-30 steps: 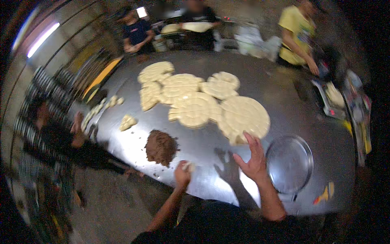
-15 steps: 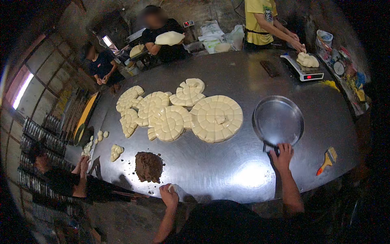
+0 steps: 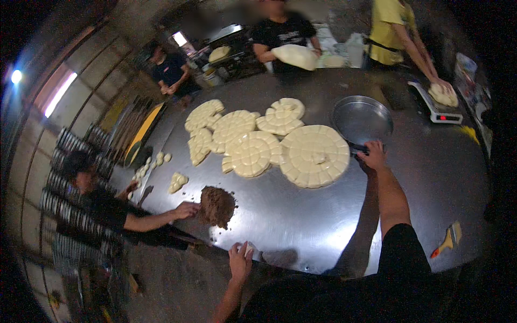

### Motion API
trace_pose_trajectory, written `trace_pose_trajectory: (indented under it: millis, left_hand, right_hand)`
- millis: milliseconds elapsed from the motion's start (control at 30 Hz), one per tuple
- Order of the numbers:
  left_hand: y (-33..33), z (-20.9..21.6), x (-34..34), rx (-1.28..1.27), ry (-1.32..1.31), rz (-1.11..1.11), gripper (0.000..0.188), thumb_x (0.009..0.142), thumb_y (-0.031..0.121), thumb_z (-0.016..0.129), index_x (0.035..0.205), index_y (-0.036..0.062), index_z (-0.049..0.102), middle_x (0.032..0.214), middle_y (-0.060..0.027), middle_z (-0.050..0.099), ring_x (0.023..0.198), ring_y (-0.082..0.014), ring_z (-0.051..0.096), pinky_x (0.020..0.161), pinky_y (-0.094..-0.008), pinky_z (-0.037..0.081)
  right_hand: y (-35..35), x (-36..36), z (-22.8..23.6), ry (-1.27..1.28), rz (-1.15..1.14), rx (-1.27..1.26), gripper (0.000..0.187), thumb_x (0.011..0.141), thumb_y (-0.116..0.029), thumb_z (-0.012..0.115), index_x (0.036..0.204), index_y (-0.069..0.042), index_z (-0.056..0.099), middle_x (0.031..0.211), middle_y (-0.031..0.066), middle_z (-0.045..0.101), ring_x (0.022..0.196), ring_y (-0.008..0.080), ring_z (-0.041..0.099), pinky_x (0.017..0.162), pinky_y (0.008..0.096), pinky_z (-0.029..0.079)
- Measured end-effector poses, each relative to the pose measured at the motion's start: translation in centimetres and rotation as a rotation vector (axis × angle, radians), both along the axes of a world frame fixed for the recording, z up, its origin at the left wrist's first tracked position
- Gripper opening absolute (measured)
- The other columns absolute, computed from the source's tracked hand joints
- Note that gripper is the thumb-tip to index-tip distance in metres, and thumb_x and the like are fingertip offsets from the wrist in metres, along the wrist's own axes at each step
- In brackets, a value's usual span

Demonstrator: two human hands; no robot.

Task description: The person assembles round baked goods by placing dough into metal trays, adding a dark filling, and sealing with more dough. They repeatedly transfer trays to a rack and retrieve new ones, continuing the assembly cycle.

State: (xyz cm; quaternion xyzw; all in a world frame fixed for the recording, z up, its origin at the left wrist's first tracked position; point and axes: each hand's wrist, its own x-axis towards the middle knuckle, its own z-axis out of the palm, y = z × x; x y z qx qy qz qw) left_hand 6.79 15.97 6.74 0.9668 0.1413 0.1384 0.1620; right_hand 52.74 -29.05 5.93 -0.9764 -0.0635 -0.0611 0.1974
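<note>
My right hand (image 3: 373, 155) reaches far forward, fingers bent over a dark handle-like piece at the near edge of a round metal pan (image 3: 363, 119). Beside the pan lies a large flat round of pale dough (image 3: 315, 156), scored into blocks in rings. More scored dough rounds (image 3: 250, 155) crowd together to its left, some with pieces gone. At the table's near edge, my left hand (image 3: 240, 262) is closed around a small whitish piece, mostly hidden by the fingers. A mound of brown crumbly filling (image 3: 217, 207) sits ahead and left of that hand.
A co-worker's hand (image 3: 186, 210) touches the mound from the left. Small dough balls (image 3: 177, 182) lie beyond it. A brush (image 3: 448, 240) rests at right. Across the metal table (image 3: 291, 215), one person holds a big dough lump (image 3: 295, 56); another handles dough on a scale (image 3: 439, 110).
The view has swung left. My right hand has pushed the pan farther away and closer to the large dough round. The co-worker at left has reached one hand to the brown mound.
</note>
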Motion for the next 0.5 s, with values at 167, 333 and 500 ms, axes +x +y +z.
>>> trace_pose_trajectory:
  millis: [167, 333, 500]
  left_hand:
    - [-1.1, -0.2, -0.6, -0.274, -0.108, 0.047, 0.028, 0.086, 0.016, 0.068, 0.113, 0.0089, 0.067, 0.107, -0.0153, 0.062, 0.101, -0.0340, 0.058, 0.087, -0.0424, 0.049]
    - [-4.3, 4.6, 4.9, -0.946, -0.143, 0.117, 0.033, 0.087, 0.022, 0.071, 0.112, 0.0026, 0.065, 0.103, -0.0123, 0.069, 0.096, -0.0197, 0.064, 0.083, -0.0323, 0.051]
    - [-4.1, 10.8, 10.7, -0.973, -0.111, -0.053, 0.029, 0.089, 0.003, 0.065, 0.118, 0.0032, 0.061, 0.107, -0.0083, 0.065, 0.097, -0.0170, 0.064, 0.083, -0.0289, 0.054]
  right_hand:
    - [6.1, -2.5, 4.2, -0.219, -0.256, 0.015, 0.045, 0.083, -0.024, 0.072, 0.123, -0.008, 0.060, 0.144, 0.0161, 0.045, 0.138, 0.0346, 0.035, 0.109, 0.0547, 0.032]
    - [20.8, -18.7, 7.4, 0.267, 0.306, 0.832, 0.020, 0.084, -0.009, 0.067, 0.102, -0.001, 0.067, 0.091, 0.0133, 0.071, 0.087, 0.0228, 0.068, 0.078, 0.0341, 0.053]
    - [22.0, -23.8, 9.8, -0.214, 0.370, 0.633, 0.027, 0.079, -0.016, 0.071, 0.103, -0.003, 0.067, 0.098, 0.0162, 0.069, 0.094, 0.0327, 0.067, 0.085, 0.0395, 0.052]
